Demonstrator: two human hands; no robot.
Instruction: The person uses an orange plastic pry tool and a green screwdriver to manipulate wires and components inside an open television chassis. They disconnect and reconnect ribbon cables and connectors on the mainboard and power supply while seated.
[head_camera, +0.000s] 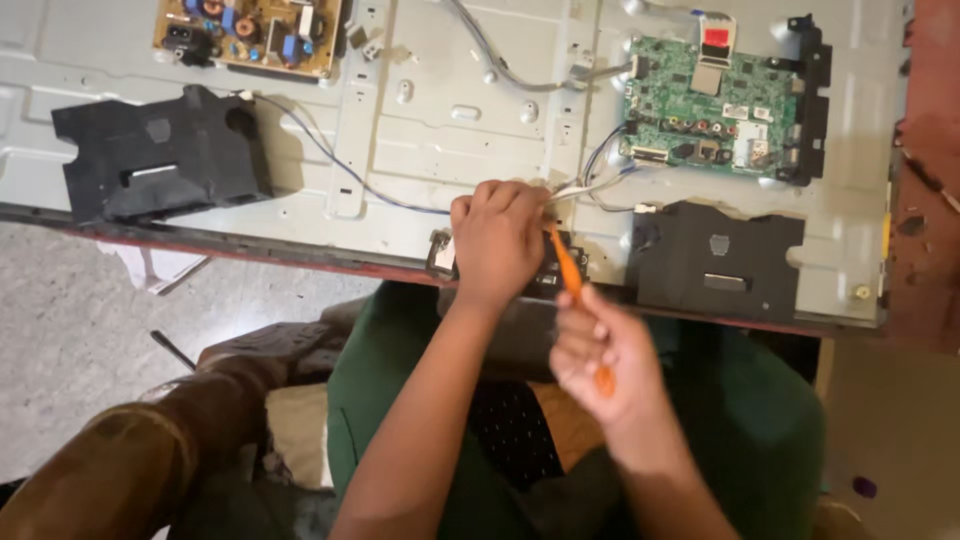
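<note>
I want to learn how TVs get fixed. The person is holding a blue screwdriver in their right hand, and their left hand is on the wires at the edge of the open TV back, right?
Almost. The head view shows the screwdriver in the right hand is orange, not blue. The left hand does rest on the wires at the edge of the open TV back panel.

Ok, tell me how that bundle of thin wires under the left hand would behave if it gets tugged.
The thin wires probably flop and bend easily, since they curve loosely across the metal panel. They look light. They seem to run toward the green circuit board, so a hard tug by the left hand might strain that end.
</note>
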